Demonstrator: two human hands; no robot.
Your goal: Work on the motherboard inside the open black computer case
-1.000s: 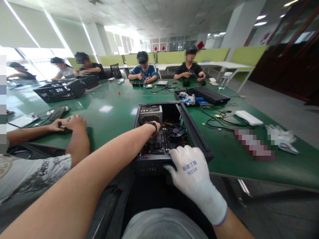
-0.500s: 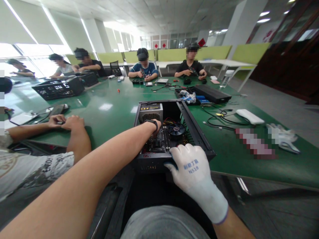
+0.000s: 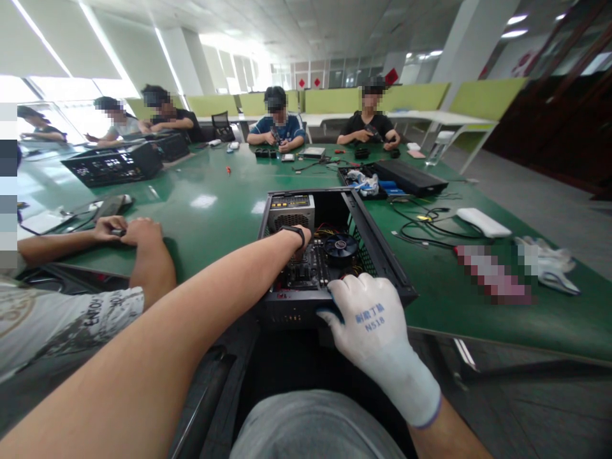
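Note:
An open black computer case [image 3: 382, 248] lies at the near edge of the table, its inside facing up. My bare left hand [image 3: 303, 240], with a dark band at the wrist, reaches down into it beside the power supply [image 3: 291, 209]. The fingers of that hand are hidden, so what they touch does not show. Just right of it sits a round black cooling fan [image 3: 340, 247] on the motherboard [image 3: 306, 271]. My right hand [image 3: 366, 312], in a white glove, grips the case's near wall, thumb outside and fingers over the rim.
The green table [image 3: 215, 220] carries loose black cables [image 3: 421, 220], a white box-shaped object [image 3: 482, 222] and white gloves [image 3: 547, 264] on the right. Beyond the case is a tray of parts [image 3: 363, 182]. A co-worker's hands [image 3: 127, 231] rest close by on the left; others sit across.
The view has shifted slightly. My left hand stays inside the case and my right hand keeps its hold on the near wall.

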